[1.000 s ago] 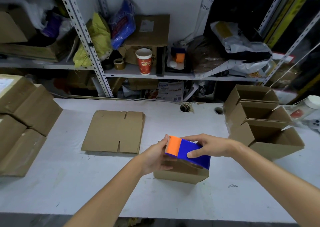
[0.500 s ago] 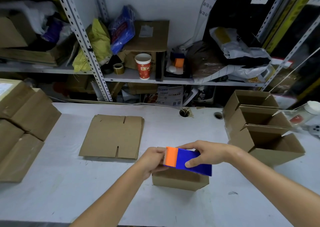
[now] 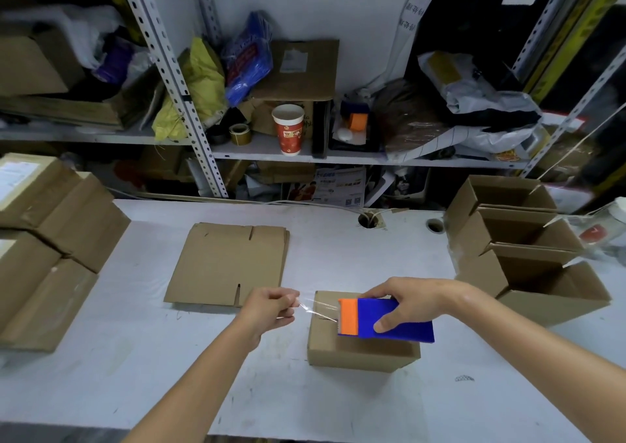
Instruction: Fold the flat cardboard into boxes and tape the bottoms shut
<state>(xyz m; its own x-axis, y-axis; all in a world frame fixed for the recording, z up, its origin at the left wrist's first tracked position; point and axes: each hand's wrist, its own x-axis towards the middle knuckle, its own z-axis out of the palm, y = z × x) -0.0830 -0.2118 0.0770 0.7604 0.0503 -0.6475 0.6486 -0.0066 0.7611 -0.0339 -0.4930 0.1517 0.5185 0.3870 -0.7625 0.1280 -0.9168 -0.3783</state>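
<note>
Two hands at lower centre: left hand [image 3: 271, 310] pinches the clear tape [image 3: 315, 307] end, right hand [image 3: 410, 302] grips the blue dispenser [image 3: 393, 322] over the small box [image 3: 359, 353]. Tape looks thin, sticky, floppy: hold by its end, keep taut. Box probably light, stiff; flat cardboard [image 3: 227, 266] lies centre-left.

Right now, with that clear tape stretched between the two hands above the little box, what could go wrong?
The tape hangs free between the left hand, which pinches its end, and the tape dispenser gripped by the right hand; it might twist or stick to itself. Neither hand holds the box, so it might slide on the table when the tape is pressed down, leaving the strip crooked.
</note>
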